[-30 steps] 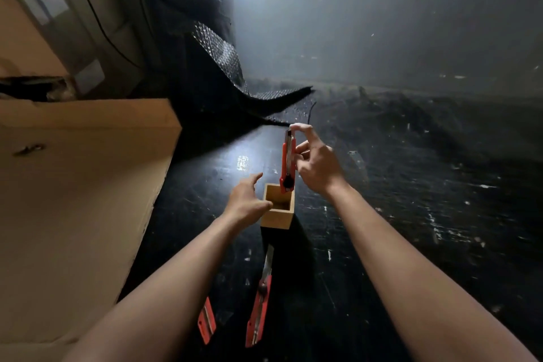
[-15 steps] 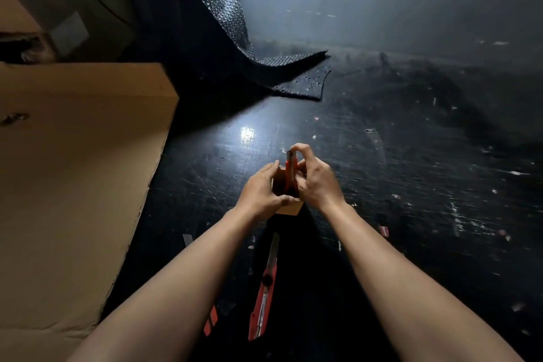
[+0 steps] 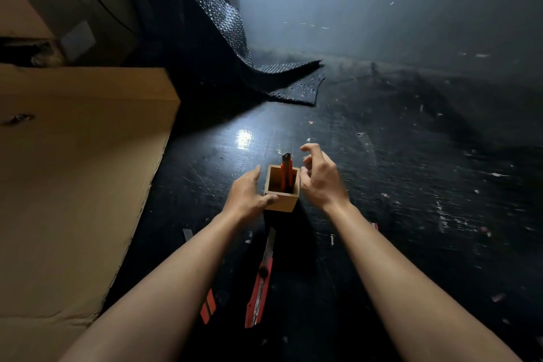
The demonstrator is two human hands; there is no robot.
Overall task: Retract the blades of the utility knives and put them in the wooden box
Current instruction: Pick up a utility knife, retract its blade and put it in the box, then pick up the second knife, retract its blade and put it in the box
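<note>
A small square wooden box [image 3: 280, 203] stands upright on the dark table. One red utility knife [image 3: 287, 172] stands inside it, its dark end poking above the rim. My left hand [image 3: 246, 195] grips the box's left side, thumb on its front corner. My right hand [image 3: 321, 178] hovers just right of the box, fingers curled apart and holding nothing. A second red utility knife [image 3: 261, 283] lies on the table between my forearms with its blade extended toward the box. Part of a third red knife [image 3: 208, 306] shows beside my left forearm, mostly hidden.
A large cardboard sheet [image 3: 73, 173] covers the left side. A roll of black bubble wrap [image 3: 235, 38] trails onto the table at the back. The dark scratched tabletop [image 3: 411, 185] carries small paper scraps and stretches to the right.
My right hand lowered the red knife into the box, then let go and drew slightly away. My left hand moved onto the box's side.
</note>
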